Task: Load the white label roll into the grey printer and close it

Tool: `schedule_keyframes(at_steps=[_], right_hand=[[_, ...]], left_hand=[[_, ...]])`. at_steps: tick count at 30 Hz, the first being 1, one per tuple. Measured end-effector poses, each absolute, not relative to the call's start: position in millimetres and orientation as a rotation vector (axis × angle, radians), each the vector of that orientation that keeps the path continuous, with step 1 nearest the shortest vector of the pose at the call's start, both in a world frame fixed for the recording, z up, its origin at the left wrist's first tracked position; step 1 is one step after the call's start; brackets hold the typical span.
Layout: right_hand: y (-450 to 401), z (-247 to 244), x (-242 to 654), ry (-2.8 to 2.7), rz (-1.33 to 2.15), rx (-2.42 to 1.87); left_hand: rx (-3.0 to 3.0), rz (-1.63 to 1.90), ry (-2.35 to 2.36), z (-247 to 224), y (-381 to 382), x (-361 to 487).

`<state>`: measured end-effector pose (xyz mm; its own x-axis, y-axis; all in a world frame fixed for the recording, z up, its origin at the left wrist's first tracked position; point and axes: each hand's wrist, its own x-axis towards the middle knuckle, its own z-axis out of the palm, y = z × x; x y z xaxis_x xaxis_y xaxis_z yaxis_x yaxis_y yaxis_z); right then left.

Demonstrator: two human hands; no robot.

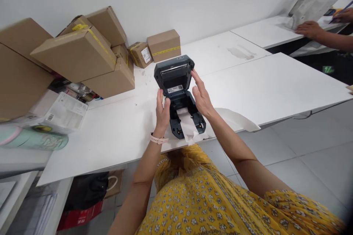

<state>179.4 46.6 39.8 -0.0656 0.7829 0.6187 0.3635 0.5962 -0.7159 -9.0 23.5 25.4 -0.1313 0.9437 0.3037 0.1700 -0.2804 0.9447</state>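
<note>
A dark label printer (176, 99) stands near the front edge of the white table with its lid (173, 73) raised. White label paper (189, 126) runs from inside its base out over the front. My left hand (162, 112) is at the printer's left side, fingers stretched upward near the hinge. On the opposite side, my right hand (202, 97) has its fingers extended, the tips at the right edge of the lid. Neither hand wraps round anything. Whether the left fingers touch the casing, I cannot tell.
Cardboard boxes (75, 53) are stacked at the left, with smaller boxes (164, 46) by the wall. A mint bottle (35, 137) lies at the far left. Loose white paper (234, 117) hangs over the table edge. At the right, another person's hand (309, 29) touches a pale package (311, 9).
</note>
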Motion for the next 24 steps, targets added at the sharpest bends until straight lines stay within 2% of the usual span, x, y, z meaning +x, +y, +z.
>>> schedule_keyframes(at_steps=[5,9,20,24], right_hand=[[96,44,175,-1.764,0.518,-0.961],[111,39,173,-1.887,0.395,-0.966],[97,32,174,-1.873,0.214,-1.041],[87,30,161,-2.299,0.191,-1.201]], left_hand=[[1.465,1.278,1.447,-13,42,-11],[1.48,1.198,1.461,-31,39,-10],[1.401,1.21,1.397,-35,40,-10],[1.276,1.277,1.367,-34,38,-7]])
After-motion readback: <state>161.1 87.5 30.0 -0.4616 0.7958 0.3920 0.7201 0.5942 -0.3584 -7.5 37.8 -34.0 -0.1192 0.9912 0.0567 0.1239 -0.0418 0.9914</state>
